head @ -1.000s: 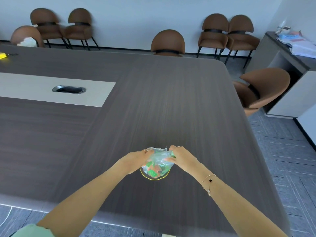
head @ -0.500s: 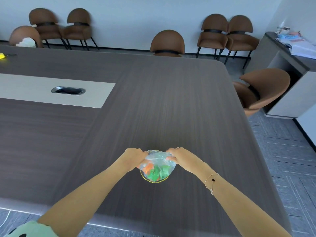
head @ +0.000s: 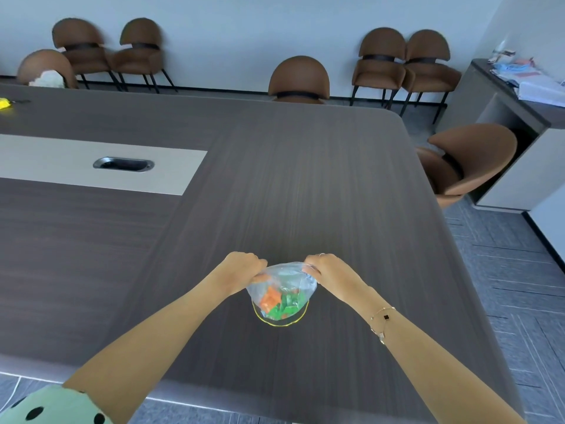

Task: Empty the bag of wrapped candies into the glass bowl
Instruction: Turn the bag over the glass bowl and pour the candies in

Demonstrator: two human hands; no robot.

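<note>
A clear plastic bag (head: 282, 278) holding orange and green wrapped candies (head: 279, 302) hangs over a glass bowl (head: 275, 322) with a yellow rim, which stands near the front of the dark wood table (head: 305, 179). My left hand (head: 241, 270) pinches the bag's left top corner. My right hand (head: 328, 270) pinches its right top corner. The bag is stretched between them and covers most of the bowl; only the bowl's near rim shows. I cannot tell whether the candies lie in the bag or in the bowl.
A metal cable slot (head: 123, 164) sits in the table's pale centre strip. A yellow object (head: 4, 104) lies at the far left. Brown chairs stand along the back wall and at the right side (head: 467, 163). A grey cabinet (head: 526, 117) with papers is at the far right.
My hands have moved apart, stretching the bag wider over the bowl. The candies have sunk lower, toward the bowl.
</note>
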